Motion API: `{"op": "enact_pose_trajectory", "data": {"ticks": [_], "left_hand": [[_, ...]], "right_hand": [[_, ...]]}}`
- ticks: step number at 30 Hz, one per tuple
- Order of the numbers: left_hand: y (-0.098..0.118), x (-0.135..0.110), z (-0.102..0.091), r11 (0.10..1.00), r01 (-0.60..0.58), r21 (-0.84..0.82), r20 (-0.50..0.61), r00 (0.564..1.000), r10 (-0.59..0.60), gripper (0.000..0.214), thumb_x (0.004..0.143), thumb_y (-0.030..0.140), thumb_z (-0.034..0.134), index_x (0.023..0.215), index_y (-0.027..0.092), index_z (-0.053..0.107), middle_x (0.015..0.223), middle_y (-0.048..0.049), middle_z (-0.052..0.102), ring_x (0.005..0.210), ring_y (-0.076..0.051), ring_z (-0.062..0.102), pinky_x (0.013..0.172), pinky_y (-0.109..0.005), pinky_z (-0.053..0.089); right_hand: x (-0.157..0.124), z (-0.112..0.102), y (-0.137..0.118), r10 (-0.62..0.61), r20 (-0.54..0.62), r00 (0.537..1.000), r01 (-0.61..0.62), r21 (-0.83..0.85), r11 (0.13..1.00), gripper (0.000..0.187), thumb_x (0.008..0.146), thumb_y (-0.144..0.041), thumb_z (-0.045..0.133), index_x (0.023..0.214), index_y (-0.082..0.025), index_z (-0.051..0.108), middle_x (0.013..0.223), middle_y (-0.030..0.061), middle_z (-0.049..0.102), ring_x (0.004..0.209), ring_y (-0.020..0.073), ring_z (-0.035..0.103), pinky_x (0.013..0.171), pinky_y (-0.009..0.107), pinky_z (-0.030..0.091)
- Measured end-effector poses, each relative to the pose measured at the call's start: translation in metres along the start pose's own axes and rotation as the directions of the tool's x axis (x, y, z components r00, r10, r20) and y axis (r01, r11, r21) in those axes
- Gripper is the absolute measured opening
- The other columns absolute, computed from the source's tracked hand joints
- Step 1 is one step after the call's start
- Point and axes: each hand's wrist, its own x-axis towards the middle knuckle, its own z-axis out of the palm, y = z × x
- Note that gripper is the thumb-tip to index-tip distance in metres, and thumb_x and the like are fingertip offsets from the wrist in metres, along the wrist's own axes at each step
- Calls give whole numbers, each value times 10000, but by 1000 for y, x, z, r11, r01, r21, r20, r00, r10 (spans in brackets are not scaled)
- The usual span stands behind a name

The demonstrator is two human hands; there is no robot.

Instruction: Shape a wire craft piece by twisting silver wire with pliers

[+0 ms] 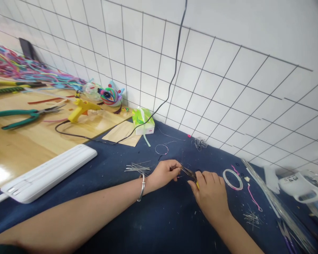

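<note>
Both my hands meet over the dark blue cloth [159, 218]. My right hand [210, 194] is closed round a small pair of pliers [188, 172] with a yellow handle, its jaws pointing left. My left hand [164, 173], with a silver bangle at the wrist, pinches a thin piece of wire at the plier jaws; the wire is too fine to see clearly. A bundle of cut silver wires [137, 168] lies just left of my left hand. A small wire ring [161, 149] lies a little beyond it.
A white flat box [47, 173] lies at left. On the wooden table [21, 141] are a yellow glue gun [81, 108], green pliers [23, 116], coloured strips [23, 68] and a colourful figure [110, 95]. A green tissue pack [143, 121], tape roll [232, 179] and white mug [298, 187] lie nearby.
</note>
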Motion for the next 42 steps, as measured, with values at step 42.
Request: {"op": "enact_pose_trajectory", "data": {"ticks": [42], "left_hand": [[-4,2,-2,976,-103,193,31,995,99,153,788,185,447,712,151,576,576,33,576,513,-73,541,537,-176,383]], "right_hand": [[-5,7,3,-15,109,994,20,-39,999,299,866,-372,388,998,-179,575,745,70,487,725,191,403,652,330,253]]}}
